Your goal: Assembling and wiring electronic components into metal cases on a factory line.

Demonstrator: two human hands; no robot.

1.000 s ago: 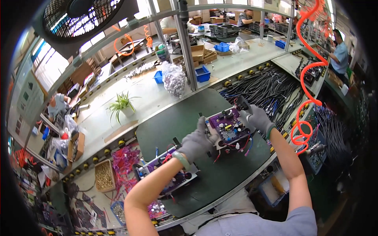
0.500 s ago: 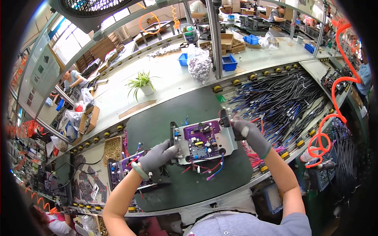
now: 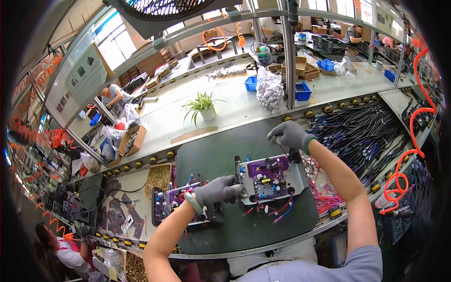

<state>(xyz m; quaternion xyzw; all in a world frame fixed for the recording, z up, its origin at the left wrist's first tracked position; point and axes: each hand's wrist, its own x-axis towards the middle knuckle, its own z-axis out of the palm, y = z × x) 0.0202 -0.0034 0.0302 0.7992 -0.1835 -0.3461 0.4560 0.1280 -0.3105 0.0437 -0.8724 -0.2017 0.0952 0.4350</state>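
Note:
A bent metal chassis (image 3: 297, 178) lies on the green work mat (image 3: 216, 238). It carries a purple circuit board (image 3: 268, 176), with red and blue wires (image 3: 285, 210) trailing from its near side. My left hand (image 3: 220, 190), grey-gloved, grips the chassis's left end panel. My right hand (image 3: 292, 135), also gloved, is raised beyond the chassis's right rear corner, its fingers loosely bent and apart; nothing plainly shows in them. A second chassis with a purple board (image 3: 164, 205) sits left of the first, partly behind my left forearm.
Bundled black cables (image 3: 359, 124) lie to the right beside pink-red wires (image 3: 330, 203). A box of small brass-coloured parts (image 3: 159, 180) stands at left. Beyond are a potted plant (image 3: 206, 113), a blue bin (image 3: 302, 92) and a bag of parts (image 3: 269, 91). An orange coiled hose (image 3: 413, 151) hangs at right.
My right hand has let go of the chassis's right end and moved up and away from it. My left hand stays on the left end. The whole view has shifted.

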